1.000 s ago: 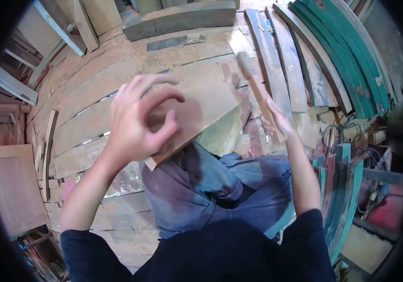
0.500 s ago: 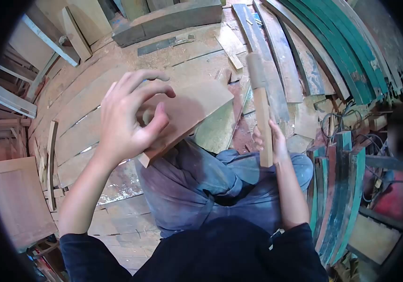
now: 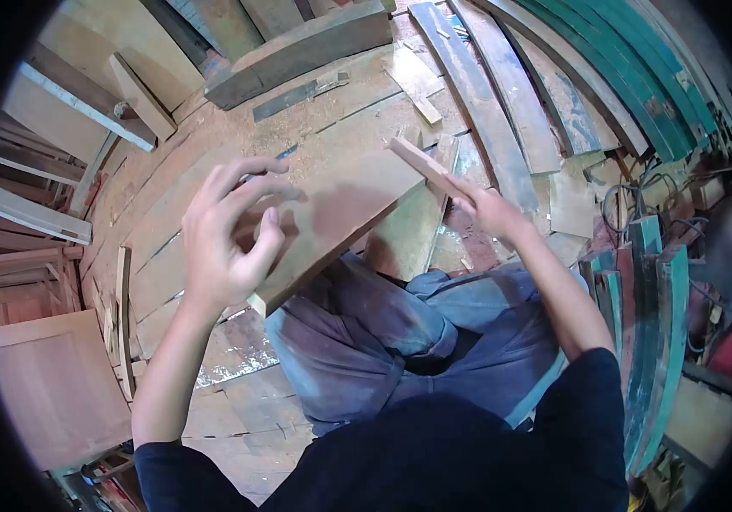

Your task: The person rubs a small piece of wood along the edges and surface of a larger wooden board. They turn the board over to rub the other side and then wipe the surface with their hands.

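Note:
A thick wooden board (image 3: 344, 200) lies slanted in front of me, its near end by my left knee. My left hand (image 3: 233, 226) hovers at the left side of the board, fingers curled but apart, with nothing between thumb and fingertips. In my right hand (image 3: 492, 212) is a light wooden stick (image 3: 427, 167), the fist wrapped round its near end. The stick points away to the left, and its far end overlaps the board's far right corner in this view. My crossed legs in blue work trousers (image 3: 366, 341) are just below the board.
Curved planks (image 3: 477, 111) lie at the upper right beside stacked green-painted pieces (image 3: 630, 77). More green-edged timber (image 3: 652, 341) stands near my right knee, with cables (image 3: 630, 205) behind. A heavy beam (image 3: 302, 55) lies ahead. Panels (image 3: 58, 384) lean at left.
My right hand has swung the stick from upright down to the left, to the board's far corner. The left hand keeps its curled pose, and the view has shifted slightly.

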A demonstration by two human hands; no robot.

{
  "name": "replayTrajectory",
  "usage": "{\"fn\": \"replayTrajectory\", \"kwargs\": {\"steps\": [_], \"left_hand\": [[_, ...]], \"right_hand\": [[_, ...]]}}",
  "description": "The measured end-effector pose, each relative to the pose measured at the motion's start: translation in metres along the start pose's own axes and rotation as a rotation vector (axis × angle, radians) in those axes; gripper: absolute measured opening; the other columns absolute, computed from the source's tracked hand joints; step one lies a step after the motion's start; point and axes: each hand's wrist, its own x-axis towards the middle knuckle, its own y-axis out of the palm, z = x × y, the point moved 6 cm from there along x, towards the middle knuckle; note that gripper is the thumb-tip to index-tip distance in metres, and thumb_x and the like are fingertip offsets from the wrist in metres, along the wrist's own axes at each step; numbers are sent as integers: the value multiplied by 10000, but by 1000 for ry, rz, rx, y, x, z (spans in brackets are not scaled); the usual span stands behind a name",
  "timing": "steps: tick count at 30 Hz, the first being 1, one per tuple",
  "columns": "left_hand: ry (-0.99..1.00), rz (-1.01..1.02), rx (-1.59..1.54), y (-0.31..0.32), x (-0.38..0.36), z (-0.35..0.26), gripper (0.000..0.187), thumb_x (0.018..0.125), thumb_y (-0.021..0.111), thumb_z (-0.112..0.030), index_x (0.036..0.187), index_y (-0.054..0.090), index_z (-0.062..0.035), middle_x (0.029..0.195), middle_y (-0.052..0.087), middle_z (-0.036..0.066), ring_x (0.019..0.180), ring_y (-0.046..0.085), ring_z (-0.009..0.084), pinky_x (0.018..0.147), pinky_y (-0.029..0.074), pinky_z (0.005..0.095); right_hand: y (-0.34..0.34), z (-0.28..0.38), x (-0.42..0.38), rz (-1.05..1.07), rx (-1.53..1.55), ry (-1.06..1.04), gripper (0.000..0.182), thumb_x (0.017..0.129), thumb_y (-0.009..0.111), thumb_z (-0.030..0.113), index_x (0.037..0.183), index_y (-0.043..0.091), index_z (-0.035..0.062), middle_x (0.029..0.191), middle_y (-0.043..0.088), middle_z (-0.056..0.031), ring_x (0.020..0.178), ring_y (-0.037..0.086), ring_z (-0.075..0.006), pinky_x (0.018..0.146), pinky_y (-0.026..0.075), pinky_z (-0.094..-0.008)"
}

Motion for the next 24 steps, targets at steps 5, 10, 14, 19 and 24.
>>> {"fn": "replayTrajectory", "kwargs": {"steps": [5,10,14,19,24], "left_hand": [[25,59,-2,5,-13,6,282,743,596,-99,967,760,-45,1179,708,133,1015,651,309,908,530,392],[-12,48,-31,3,-21,14,282,762,588,-104,977,758,-37,1183,704,155,1033,646,316,928,517,392],[-1,11,-98,4,-7,9,294,759,589,-112,985,752,-19,1177,704,168,1034,640,325,943,504,396],[-27,53,-114,-2,-3,17,298,748,596,-138,973,750,-17,1160,706,177,1015,635,326,930,503,394],[84,49,-41,-5,12,8,288,742,607,-139,972,735,-23,1162,699,169,1005,628,335,926,502,398]], "right_hand": [[4,31,-32,51,56,-59,578,1082,536,346,1629,350,351,1311,663,-285,1185,660,-448,1001,521,-498],[4,-20,0,-61,45,41,564,1077,548,315,1616,383,334,1316,658,-279,1179,661,-445,1002,526,-492],[-11,5,-40,61,55,142,582,1077,550,268,1629,366,285,1312,650,-288,1168,659,-449,1005,522,-476],[-10,14,-69,-47,23,-51,592,1087,531,248,1646,338,274,1247,662,-317,1101,668,-464,975,505,-467],[18,22,22,-121,33,-2,587,1079,526,309,1637,344,287,1175,675,-336,1079,679,-478,937,524,-514]]}}
